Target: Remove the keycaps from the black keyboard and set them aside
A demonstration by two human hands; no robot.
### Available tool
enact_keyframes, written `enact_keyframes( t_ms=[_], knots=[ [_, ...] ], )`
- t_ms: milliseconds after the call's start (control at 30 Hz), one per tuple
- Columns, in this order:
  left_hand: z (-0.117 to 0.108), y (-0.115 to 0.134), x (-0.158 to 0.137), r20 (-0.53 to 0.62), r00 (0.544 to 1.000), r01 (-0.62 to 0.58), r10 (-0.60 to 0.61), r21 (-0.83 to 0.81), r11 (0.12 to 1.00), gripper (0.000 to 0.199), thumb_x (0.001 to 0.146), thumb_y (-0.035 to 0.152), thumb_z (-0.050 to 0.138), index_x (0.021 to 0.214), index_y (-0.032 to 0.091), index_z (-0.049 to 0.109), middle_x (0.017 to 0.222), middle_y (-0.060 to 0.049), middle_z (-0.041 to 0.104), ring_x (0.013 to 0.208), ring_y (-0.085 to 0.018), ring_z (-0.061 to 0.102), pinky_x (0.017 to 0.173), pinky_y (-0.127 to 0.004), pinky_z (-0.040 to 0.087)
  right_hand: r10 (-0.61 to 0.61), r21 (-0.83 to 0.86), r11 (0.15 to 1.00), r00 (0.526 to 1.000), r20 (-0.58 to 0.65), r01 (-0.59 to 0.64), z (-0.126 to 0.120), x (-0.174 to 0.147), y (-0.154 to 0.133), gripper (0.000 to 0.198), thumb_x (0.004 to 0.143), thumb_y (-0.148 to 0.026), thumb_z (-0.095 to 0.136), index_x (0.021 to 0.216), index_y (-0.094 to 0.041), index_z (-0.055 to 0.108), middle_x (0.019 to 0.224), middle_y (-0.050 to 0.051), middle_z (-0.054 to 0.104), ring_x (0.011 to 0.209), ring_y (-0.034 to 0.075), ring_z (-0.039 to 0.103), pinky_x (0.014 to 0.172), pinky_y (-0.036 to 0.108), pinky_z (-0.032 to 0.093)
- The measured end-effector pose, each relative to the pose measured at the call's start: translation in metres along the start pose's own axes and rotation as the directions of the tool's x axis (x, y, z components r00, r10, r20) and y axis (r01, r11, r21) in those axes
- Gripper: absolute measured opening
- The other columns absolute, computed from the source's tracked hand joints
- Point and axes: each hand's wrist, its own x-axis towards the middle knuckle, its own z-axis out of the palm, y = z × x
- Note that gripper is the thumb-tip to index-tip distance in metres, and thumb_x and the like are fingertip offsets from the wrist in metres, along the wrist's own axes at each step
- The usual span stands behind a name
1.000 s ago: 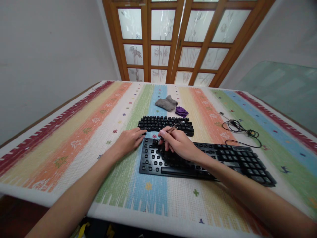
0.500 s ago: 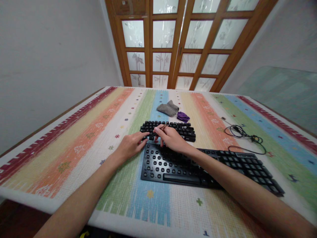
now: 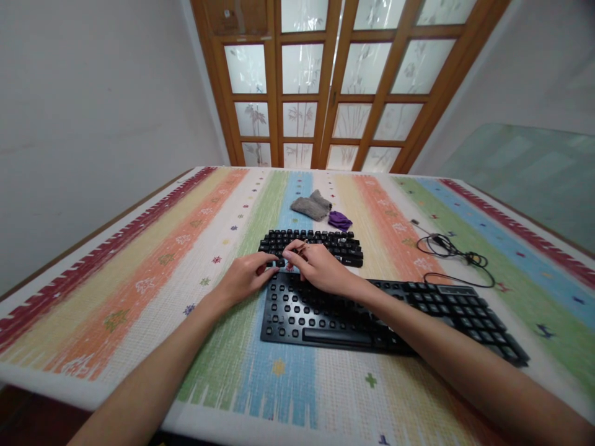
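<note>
A black keyboard (image 3: 297, 337) lies on the table with its left part stripped to bare key stems, the space bar still on. Loose black keycaps (image 3: 346, 253) stand in rows just beyond its far edge. At the near left of these rows, my left hand (image 3: 244, 275) has its thumb and forefinger closed about a keycap (image 3: 281, 262). My right hand (image 3: 318, 266) hovers over the far edge of the keyboard, thumb and fingers pinched together; whatever is between them is hidden. Its forearm crosses above the keyboard and covers part of it.
Behind the keycaps lie a grey cloth (image 3: 311, 205) and a purple cloth (image 3: 339, 220). The keyboard's black cable (image 3: 446, 248) is coiled at the right. A striped tablecloth (image 3: 153, 285) covers the table, and wooden glazed doors (image 3: 274, 124) stand beyond it.
My left fingertips have come slightly nearer me, with a keycap now showing at their tips. My right hand stays pinched in nearly the same place. The whole view has shifted a little.
</note>
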Motion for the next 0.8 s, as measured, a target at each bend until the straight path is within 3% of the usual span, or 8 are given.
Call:
enact_keyframes(
  t_ms=[367,667,800],
  knots=[
    [0.004,0.002,0.004,-0.071,0.997,0.034,-0.041,-0.101,0.994,0.017,0.089,0.025,0.062,0.103,0.016,0.067,0.065,0.004,0.055,0.054,-0.009,0.048,0.056,-0.022,0.040,0.010,-0.033,0.999,0.997,-0.072,-0.012,-0.004,-0.002,-0.001,0.031,0.101,-0.025,0.046,0.080,-0.015,0.066,0.069,0.001,0.063,0.062,0.013,0.060,0.067,0.026,0.041],
    [0.002,0.008,0.007,-0.095,0.977,0.152,-0.193,-0.328,0.932,0.023,0.087,0.034,0.066,0.101,0.016,0.069,0.058,0.006,0.046,0.050,-0.009,0.042,0.050,-0.021,0.033,0.006,0.123,0.992,0.992,-0.126,0.009,-0.006,-0.004,0.008,0.029,0.101,-0.026,0.042,0.083,-0.015,0.062,0.072,0.001,0.063,0.060,0.012,0.060,0.068,0.026,0.044],
    [-0.001,0.006,0.007,-0.103,0.973,0.164,-0.208,-0.326,0.931,0.024,0.085,0.035,0.068,0.100,0.016,0.069,0.058,0.006,0.045,0.050,-0.009,0.041,0.050,-0.022,0.032,0.071,0.210,0.977,0.991,-0.118,-0.045,-0.006,-0.008,0.015,0.028,0.101,-0.030,0.042,0.089,-0.015,0.061,0.072,0.000,0.064,0.053,0.011,0.060,0.063,0.026,0.045]
  ],
)
